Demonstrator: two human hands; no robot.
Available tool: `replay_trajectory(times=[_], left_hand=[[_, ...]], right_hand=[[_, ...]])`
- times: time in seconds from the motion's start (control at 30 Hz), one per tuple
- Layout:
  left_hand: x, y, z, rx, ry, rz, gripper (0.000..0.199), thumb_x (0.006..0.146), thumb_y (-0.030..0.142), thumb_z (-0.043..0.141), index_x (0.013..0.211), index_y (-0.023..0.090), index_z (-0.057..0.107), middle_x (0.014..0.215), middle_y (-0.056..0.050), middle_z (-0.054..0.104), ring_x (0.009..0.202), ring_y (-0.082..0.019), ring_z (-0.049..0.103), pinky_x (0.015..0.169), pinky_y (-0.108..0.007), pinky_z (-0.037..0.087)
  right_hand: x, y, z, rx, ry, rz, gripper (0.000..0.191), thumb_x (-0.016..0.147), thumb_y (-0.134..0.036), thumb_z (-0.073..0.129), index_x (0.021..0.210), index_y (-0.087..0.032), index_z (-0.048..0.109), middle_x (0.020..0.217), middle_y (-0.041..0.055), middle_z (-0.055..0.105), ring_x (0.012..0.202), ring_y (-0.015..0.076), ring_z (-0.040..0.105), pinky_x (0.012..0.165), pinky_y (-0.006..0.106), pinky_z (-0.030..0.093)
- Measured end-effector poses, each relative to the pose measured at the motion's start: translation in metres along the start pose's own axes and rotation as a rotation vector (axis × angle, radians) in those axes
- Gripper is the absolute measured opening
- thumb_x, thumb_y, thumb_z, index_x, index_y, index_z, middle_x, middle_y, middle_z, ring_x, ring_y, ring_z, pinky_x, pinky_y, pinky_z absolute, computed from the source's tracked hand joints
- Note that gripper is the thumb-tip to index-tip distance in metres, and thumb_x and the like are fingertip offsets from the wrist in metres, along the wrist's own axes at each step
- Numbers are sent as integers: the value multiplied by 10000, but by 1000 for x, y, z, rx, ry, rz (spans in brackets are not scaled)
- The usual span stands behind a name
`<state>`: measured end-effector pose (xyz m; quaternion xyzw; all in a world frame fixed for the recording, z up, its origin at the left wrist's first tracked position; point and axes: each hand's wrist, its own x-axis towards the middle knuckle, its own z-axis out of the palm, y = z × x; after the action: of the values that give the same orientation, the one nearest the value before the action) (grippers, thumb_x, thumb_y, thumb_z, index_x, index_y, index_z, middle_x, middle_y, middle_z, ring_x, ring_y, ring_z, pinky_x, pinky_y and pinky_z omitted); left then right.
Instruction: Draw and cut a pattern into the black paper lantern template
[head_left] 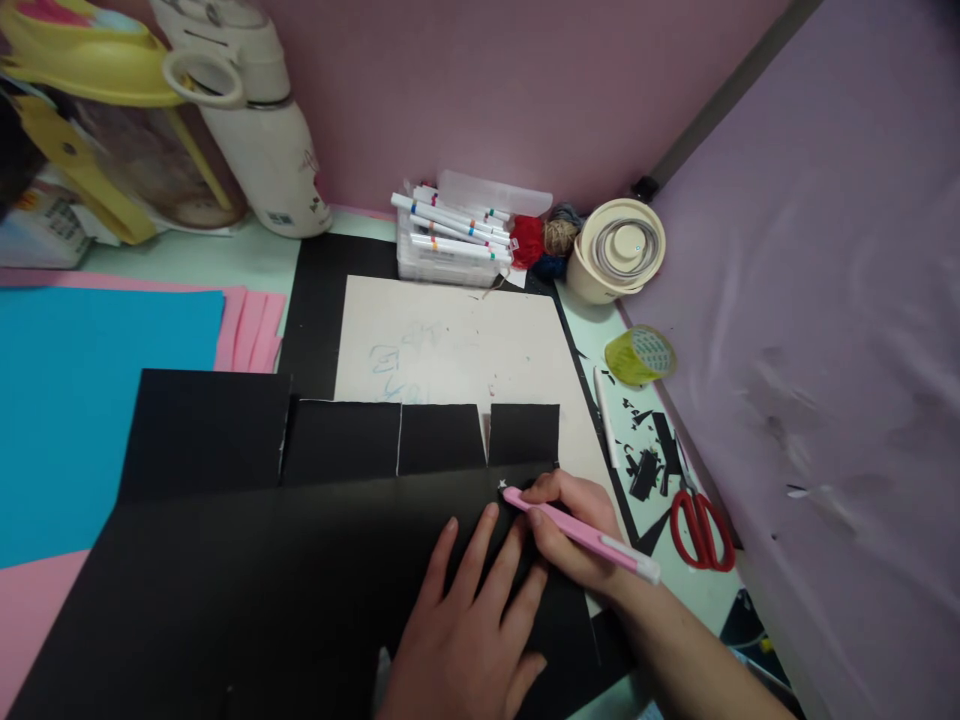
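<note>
A large sheet of black cardstock (300, 570) lies across the desk, its far edge cut into several flaps. My left hand (472, 630) rests flat on it, fingers spread. In my right hand (577, 520) is a slim pink craft knife (577, 530) with a white end, held like a pen. Its tip meets the cardstock beside a small white star-shaped mark (502, 484), just below the right-hand flap (523, 434). The blade itself is too small to make out. Under the flaps lies a pale board (450, 340) with blue scribbles.
Red-handled scissors (702, 528) and black paper scraps (645, 470) lie at the right, near a white pen (604, 415) and a tape roll (640, 355). Behind stand a box of markers (450, 265), a cream container (611, 260) and a white bottle (262, 150). Blue paper (97, 400) lies left.
</note>
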<state>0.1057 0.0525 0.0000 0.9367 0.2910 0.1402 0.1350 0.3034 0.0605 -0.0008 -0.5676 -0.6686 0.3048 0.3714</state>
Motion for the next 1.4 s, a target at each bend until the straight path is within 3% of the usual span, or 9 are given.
replay_trajectory(times=[0.2, 0.5, 0.67, 0.83, 0.97, 1.07, 1.17, 1.4], left_hand=[[0, 0, 0, 40, 12, 3, 575, 902, 604, 449, 1383, 295, 512, 1465, -48, 492, 1370, -319, 366, 1052, -515, 354], [-1, 1, 1, -14, -7, -6, 585, 872, 601, 517, 1381, 312, 521, 1464, -50, 493, 1375, -318, 369, 1106, -510, 313], [-1, 2, 1, -11, -14, -14, 555, 894, 601, 478, 1360, 306, 540, 1491, -42, 461, 1382, -315, 359, 1089, -520, 328], [-2, 4, 1, -7, -31, -27, 533, 909, 595, 458, 1353, 312, 540, 1507, -31, 441, 1403, -319, 333, 1075, -554, 340], [-2, 5, 2, -32, -43, -36, 520, 913, 578, 470, 1355, 311, 538, 1512, -25, 434, 1413, -318, 321, 1096, -556, 324], [-2, 6, 4, -33, -28, -44, 541, 921, 567, 463, 1385, 292, 509, 1528, -42, 408, 1423, -322, 302, 1110, -563, 302], [-2, 8, 5, -30, -19, -51, 559, 919, 564, 468, 1400, 279, 490, 1538, -53, 389, 1427, -330, 291, 1116, -568, 290], [-3, 9, -1, -57, -38, -65, 571, 916, 555, 476, 1349, 187, 531, 1504, -74, 441, 1452, -308, 232, 1168, -544, 222]], right_hand=[[0, 0, 0, 15, -3, -7, 79, 857, -236, 576, 927, -243, 611, 757, 20, 656, 622, 155, 615, 573, 282, 475], [1, -3, 0, -8, 26, 16, 59, 865, -274, 567, 887, -241, 610, 730, 17, 655, 598, 155, 609, 547, 280, 471], [2, -6, -1, 68, 61, 101, 85, 878, -294, 563, 878, -233, 622, 700, 17, 650, 580, 157, 600, 533, 282, 474], [6, -10, -1, 194, 238, 218, 126, 845, -304, 650, 949, -240, 625, 758, 24, 667, 630, 159, 610, 540, 271, 488], [9, -23, 2, 280, 324, 325, 102, 868, -320, 634, 858, -230, 585, 663, -7, 640, 497, 118, 529, 469, 243, 440], [9, -35, 8, 204, 383, 329, 133, 866, -304, 615, 772, -220, 571, 614, -14, 600, 492, 117, 513, 470, 243, 433], [11, -42, 16, 105, 457, 301, 39, 844, -260, 594, 851, -223, 606, 679, -5, 612, 567, 134, 559, 536, 256, 480], [7, -35, 31, -38, 407, 279, 67, 823, -257, 625, 787, -202, 610, 697, 0, 644, 620, 143, 612, 571, 243, 507]])
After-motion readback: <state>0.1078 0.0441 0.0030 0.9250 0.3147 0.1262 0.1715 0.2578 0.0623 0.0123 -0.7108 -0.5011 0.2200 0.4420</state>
